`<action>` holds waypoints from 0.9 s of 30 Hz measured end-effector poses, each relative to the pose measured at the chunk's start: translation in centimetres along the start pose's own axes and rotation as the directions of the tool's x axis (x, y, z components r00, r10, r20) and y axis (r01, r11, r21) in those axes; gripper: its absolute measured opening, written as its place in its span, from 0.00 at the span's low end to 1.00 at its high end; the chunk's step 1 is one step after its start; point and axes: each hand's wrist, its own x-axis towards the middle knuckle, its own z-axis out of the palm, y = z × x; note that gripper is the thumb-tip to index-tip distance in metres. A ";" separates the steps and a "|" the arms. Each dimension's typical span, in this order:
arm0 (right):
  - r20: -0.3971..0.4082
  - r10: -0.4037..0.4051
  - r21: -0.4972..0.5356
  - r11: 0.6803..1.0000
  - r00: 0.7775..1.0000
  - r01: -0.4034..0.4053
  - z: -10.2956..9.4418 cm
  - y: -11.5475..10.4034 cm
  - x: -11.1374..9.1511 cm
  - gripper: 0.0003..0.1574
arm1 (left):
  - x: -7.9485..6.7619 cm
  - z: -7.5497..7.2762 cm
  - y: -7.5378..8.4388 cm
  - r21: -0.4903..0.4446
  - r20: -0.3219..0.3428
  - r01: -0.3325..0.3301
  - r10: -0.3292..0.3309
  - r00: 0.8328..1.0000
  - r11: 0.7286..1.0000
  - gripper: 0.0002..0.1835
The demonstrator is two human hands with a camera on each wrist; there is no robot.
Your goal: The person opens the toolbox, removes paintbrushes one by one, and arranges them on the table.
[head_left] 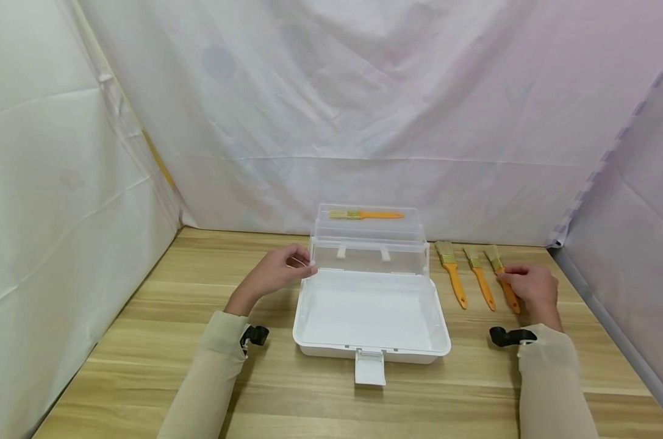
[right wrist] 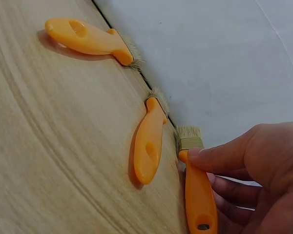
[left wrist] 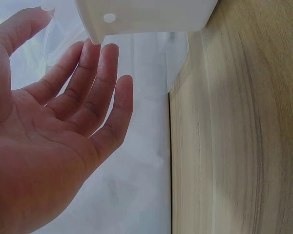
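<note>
A white plastic box (head_left: pixel 369 352) stands with its clear lid (head_left: pixel 371 259) tipped back and its front latch (head_left: pixel 370 369) hanging down. My left hand (head_left: pixel 276 272) is at the lid's left edge, thumb in front; in the left wrist view its fingers (left wrist: pixel 105 78) are loosely spread near the box's corner. My right hand (head_left: pixel 533 289) pinches the rightmost paintbrush (right wrist: pixel 200 195) by its orange handle, thumb near the metal band. Left of that brush lie a narrow paintbrush (head_left: pixel 480 277) and a wider paintbrush (head_left: pixel 452 274), bristles pointing away.
Another orange-handled paintbrush (head_left: pixel 380 215) lies on the opened lid at the back. A wooden table (head_left: pixel 210 292) bears everything. White cloth (head_left: pixel 364 110) hangs behind the table and along both sides.
</note>
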 end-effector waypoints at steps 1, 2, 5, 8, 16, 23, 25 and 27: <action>-0.002 -0.005 0.001 1.000 1.000 0.005 0.0 0.0 0.0 0.25 | 0.0 0.0 0.0 0.001 0.000 -0.001 0.001 1.000 1.000 0.16; -0.003 -0.009 -0.005 1.000 1.000 0.009 0.0 0.0 -0.1 0.25 | 0.0 0.0 0.0 0.002 -0.001 -0.002 0.002 1.000 1.000 0.16; -0.006 -0.021 -0.020 1.000 1.000 0.021 0.0 0.0 -0.1 0.25 | 0.0 0.0 -0.1 0.001 -0.004 -0.003 0.003 1.000 1.000 0.16; -0.006 -0.027 -0.040 0.999 1.000 0.027 0.0 0.1 0.0 0.26 | 0.0 0.0 -0.1 -0.001 -0.007 -0.004 0.004 1.000 1.000 0.16; 0.000 -0.024 -0.051 0.998 1.000 0.024 -0.2 0.4 0.0 0.27 | 0.0 0.0 -0.2 -0.002 -0.005 -0.015 0.015 1.000 1.000 0.16; -0.017 -0.049 -0.069 0.996 0.999 0.047 -0.2 0.7 0.1 0.26 | 0.0 -0.1 -0.1 -0.003 -0.003 -0.019 0.019 1.000 1.000 0.17; -0.020 -0.050 -0.079 0.996 0.999 0.048 -0.2 0.7 0.2 0.25 | 0.1 -0.1 -0.1 -0.003 -0.004 -0.021 0.021 1.000 1.000 0.17; -0.021 -0.047 -0.082 0.996 0.999 0.045 -0.3 0.7 0.1 0.25 | 0.1 -0.1 -0.2 -0.001 -0.003 -0.025 0.025 1.000 1.000 0.17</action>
